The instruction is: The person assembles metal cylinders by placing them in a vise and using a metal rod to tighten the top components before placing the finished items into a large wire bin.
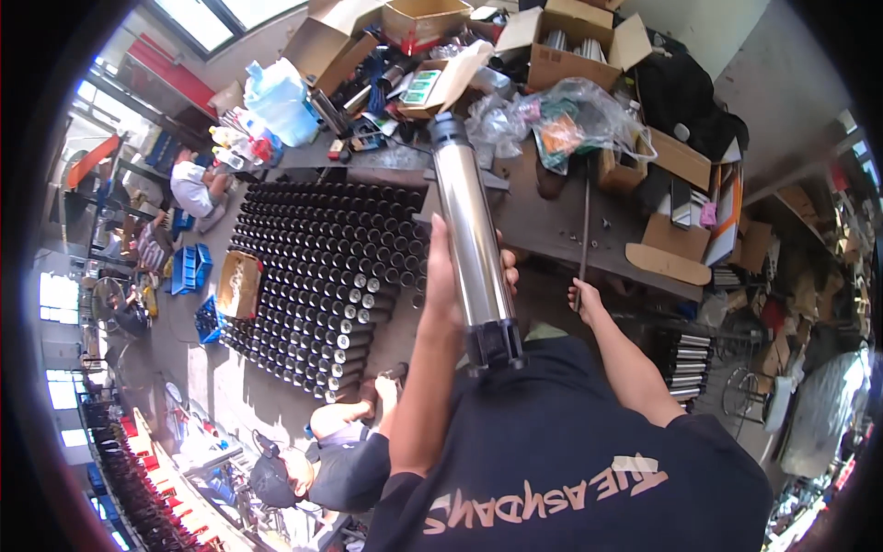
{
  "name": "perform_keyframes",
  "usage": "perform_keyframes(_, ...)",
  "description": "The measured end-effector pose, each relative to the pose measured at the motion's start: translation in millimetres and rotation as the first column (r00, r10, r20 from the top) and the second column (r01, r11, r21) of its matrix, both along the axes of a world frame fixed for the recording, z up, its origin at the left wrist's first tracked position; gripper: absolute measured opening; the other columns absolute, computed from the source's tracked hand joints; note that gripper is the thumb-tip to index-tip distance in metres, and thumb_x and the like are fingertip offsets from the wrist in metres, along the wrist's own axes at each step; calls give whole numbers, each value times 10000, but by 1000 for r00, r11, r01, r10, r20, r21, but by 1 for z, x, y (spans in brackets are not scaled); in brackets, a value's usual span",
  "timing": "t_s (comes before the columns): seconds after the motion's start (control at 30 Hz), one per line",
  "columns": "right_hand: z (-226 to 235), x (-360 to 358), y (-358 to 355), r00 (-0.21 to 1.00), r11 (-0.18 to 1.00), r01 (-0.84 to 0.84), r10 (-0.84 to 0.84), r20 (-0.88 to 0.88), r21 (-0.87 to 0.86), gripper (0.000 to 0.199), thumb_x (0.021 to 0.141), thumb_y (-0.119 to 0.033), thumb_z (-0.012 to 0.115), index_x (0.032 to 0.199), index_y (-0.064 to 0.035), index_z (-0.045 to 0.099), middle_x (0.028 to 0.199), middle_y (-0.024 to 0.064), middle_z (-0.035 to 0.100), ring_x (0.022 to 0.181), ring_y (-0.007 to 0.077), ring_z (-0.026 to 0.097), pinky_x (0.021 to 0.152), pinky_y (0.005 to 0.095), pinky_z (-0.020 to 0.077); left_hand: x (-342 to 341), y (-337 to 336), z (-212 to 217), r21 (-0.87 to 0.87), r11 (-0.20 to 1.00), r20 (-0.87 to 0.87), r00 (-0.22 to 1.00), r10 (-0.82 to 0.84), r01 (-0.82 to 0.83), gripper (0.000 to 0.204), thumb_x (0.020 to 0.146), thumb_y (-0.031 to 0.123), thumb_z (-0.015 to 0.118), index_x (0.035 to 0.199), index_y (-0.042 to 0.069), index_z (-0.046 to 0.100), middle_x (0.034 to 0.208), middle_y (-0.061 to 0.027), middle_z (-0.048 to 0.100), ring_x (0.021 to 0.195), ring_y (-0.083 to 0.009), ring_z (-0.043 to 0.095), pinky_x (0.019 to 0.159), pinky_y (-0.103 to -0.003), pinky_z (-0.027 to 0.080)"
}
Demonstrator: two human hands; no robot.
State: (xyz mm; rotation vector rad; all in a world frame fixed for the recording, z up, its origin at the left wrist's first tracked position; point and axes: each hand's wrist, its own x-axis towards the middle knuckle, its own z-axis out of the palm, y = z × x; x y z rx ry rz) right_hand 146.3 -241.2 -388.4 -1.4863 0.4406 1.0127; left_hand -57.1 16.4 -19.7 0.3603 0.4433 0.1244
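Note:
A shiny steel cylinder (pixel 469 230) with black fittings at both ends stands tilted in front of my chest. My left hand (pixel 446 276) is wrapped round its lower half, with the fingertips showing on its right side. The upper end of the cylinder reaches over the workbench edge. Off to the right, my right hand (pixel 586 302) is closed round the near end of a long thin metal rod (pixel 586 216). The rod's far part lies over the bench top, and its far end runs up to a clear plastic bag.
On the workbench (pixel 543 221) lie open cardboard boxes (pixel 572 60), plastic bags (pixel 579 115) and loose parts. Rows of dark cylinders (pixel 313 248) stand at left, beside blue crates (pixel 190 269) and a carton (pixel 239 285). One person (pixel 313 474) sits lower left, another (pixel 195 189) farther off.

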Motion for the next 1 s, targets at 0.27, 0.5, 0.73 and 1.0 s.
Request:
perform_keyframes(0.27,20,-21,-9,998,998,-58,59,38,-11,248,957,-385,646,941,-141,602,773,-1,606,652,139,599,541,306,471,-9,17,14,110,993,-89,994,55,-46,847,903,831,272,1078,50,550,823,-154,650,677,-292,676,552,-450,566)
perform_keyframes(0.5,11,-20,-26,993,993,-57,68,100,-108,333,1010,-401,575,909,-84,554,701,31,588,566,149,567,477,317,437,-5,29,-5,-168,986,274,961,25,22,814,964,736,277,1197,-3,526,928,-204,610,773,-322,606,689,-473,548)
perform_keyframes(0.73,24,-33,-53,986,986,-146,139,-88,-82,319,1064,-360,461,983,-74,578,745,28,575,576,135,473,502,307,413,-9,38,-26,-177,983,315,949,8,51,819,975,723,256,1219,-13,523,959,-197,612,823,-330,609,742,-474,545)
perform_keyframes(1.0,15,-38,-74,996,978,-74,81,24,-197,174,976,-225,560,892,-86,621,681,-18,509,527,106,434,473,286,370,-11,41,-31,-206,978,193,980,51,-10,863,951,762,225,1153,-22,526,968,-185,606,813,-320,620,708,-474,557)
